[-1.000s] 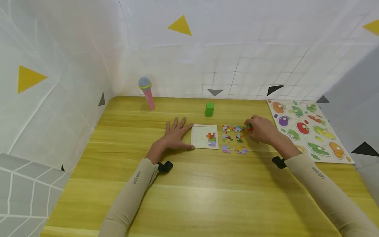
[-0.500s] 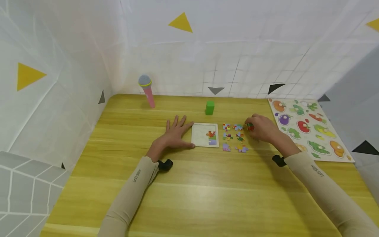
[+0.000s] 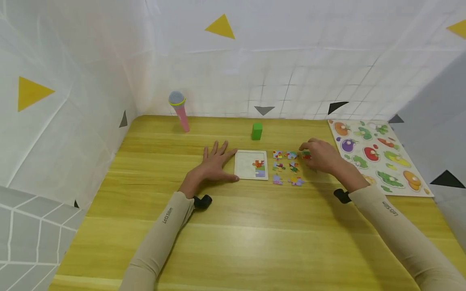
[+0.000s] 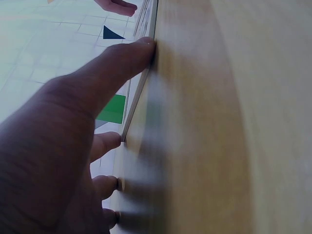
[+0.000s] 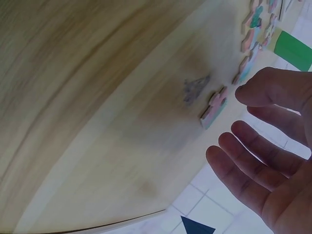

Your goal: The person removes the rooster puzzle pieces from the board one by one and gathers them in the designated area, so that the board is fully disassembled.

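A small square puzzle tray [image 3: 244, 166] lies on the table, with a few joined jigsaw pieces [image 3: 260, 173] at its right side. My left hand [image 3: 214, 166] spreads its fingers beside the tray. Its thumb and index finger touch the tray's left corners; in the left wrist view the thumb [image 4: 129, 58] rests on the edge. To the right, my right hand [image 3: 322, 157] hovers with loosely bent fingers over a red and green jigsaw piece [image 5: 214, 108]. That piece lies on the wood, apart from the fingers in the right wrist view. Several more loose pieces [image 3: 293, 167] stand in rows between tray and hand.
A green block [image 3: 257, 131] stands behind the tray. Further left, a pink toy microphone [image 3: 183, 118] is near the back edge. At the right lies a vegetable peg board [image 3: 372, 154], close to my right forearm. White sheeting with printed triangles encloses the table [image 3: 233, 242].
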